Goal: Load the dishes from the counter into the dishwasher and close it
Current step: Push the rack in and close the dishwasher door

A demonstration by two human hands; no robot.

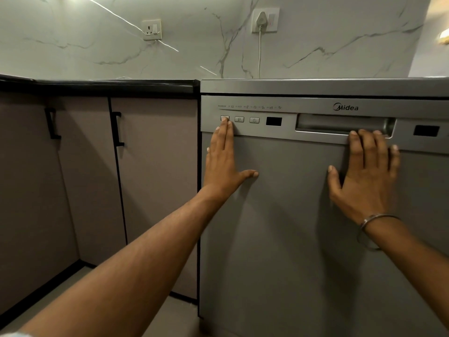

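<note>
The grey dishwasher (291, 227) fills the right half of the head view with its door upright and shut against the frame. My left hand (224, 161) lies flat on the door's upper left, fingers spread, with a fingertip on the leftmost button (224, 118) of the control panel. My right hand (364, 171) presses flat on the door just below the recessed handle (340, 124), fingers apart, a metal bangle on the wrist. Neither hand holds anything. No dishes are in view.
Grey cabinet doors with black handles (117, 128) stand to the left under a black counter edge (109, 87). The marble wall behind carries a bare socket (151, 29) and a socket with a white plug and cord (263, 20). Floor shows at the bottom left.
</note>
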